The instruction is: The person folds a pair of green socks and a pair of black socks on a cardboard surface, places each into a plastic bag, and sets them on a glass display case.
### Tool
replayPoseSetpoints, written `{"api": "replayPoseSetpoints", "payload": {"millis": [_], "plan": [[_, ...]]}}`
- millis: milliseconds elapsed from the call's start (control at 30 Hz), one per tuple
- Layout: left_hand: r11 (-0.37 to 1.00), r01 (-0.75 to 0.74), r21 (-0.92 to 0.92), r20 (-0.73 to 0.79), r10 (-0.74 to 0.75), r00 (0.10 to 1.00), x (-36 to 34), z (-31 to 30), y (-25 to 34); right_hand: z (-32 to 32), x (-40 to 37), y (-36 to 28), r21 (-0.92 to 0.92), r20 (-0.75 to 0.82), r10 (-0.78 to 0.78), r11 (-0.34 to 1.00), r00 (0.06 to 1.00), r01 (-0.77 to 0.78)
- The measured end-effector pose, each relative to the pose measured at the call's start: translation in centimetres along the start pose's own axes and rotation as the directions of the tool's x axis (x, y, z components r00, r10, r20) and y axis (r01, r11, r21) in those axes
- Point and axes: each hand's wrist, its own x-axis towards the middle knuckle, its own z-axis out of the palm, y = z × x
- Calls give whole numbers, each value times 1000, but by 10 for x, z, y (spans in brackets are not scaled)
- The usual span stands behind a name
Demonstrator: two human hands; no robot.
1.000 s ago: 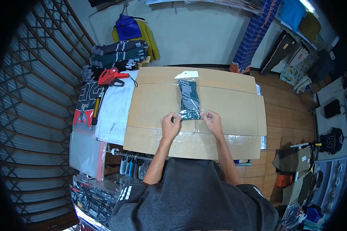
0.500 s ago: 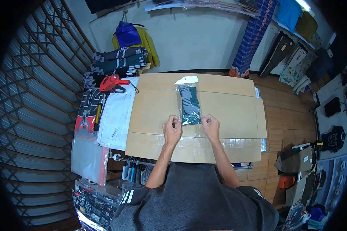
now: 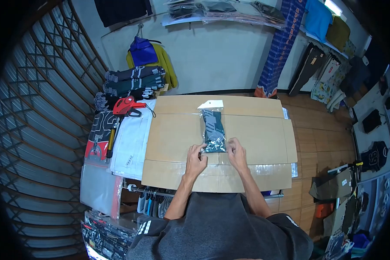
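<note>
A clear plastic bag (image 3: 214,130) with a white header lies on the cardboard, its long side pointing away from me. Inside it are folded dark green and grey knitted socks (image 3: 210,122). My left hand (image 3: 196,159) has its fingers closed at the bag's lower left corner. At the opposite lower corner, the fingers of my right hand (image 3: 237,154) are pinched together at the bag's edge. The cardboard sheet (image 3: 260,138) spreads under the bag and both hands.
Left of the cardboard, a red tag gun (image 3: 128,105) rests on white packaging (image 3: 132,138), close to a yellow-handled cutter (image 3: 111,141). Stacked knitted socks (image 3: 136,82) stand behind it. Below the front edge runs a rail with hanging clothes (image 3: 154,201). A cardboard box (image 3: 333,185) is at right.
The view has tilted up, so the table sits lower in the picture. Both hands stay at the bag's near corners, and the socks inside look slightly shifted.
</note>
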Motion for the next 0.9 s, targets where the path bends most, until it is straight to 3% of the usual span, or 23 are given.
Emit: {"api": "replayPoseSetpoints", "payload": {"millis": [133, 333, 433, 533, 633, 667, 800, 833, 900], "plan": [[1000, -13, -20, -32, 13, 999, -2, 2, 2, -17, -8, 2, -6, 186, -107, 994, 977, 110], [999, -42, -31, -58, 40, 997, -4, -4, 13, -44, -16, -29, -21, 284, -213, 973, 935, 229], [995, -80, -54, -86, 76, 993, -1, -14, 36, -47, -15, -33, -52, 211, -175, 980, 962, 190], [985, -137, -106, -111, 126, 986, 9, -27, 63, -61, -8, -57, -10, 67, -377, 925, 924, 379], [951, -245, -188, -142, 220, 965, 24, -39, 91, -78, 2, -90, 276, 141, -326, 920, 935, 279], [932, -287, -219, -159, 256, 953, 29, -42, 101, -80, 4, -96, 288, 117, -318, 917, 941, 275], [911, 65, -408, -7, -74, 997, 35, -42, 114, -80, 15, -114, 331, 52, -235, 921, 971, 205], [863, 4, -505, -81, -52, 995, 40, -32, 113, -79, 18, -117, 340, 45, -199, 925, 979, 172], [770, 107, -629, -65, -189, 980, 48, -20, 121, -66, 28, -117, 415, 24, -98, 906, 995, 79]]}}
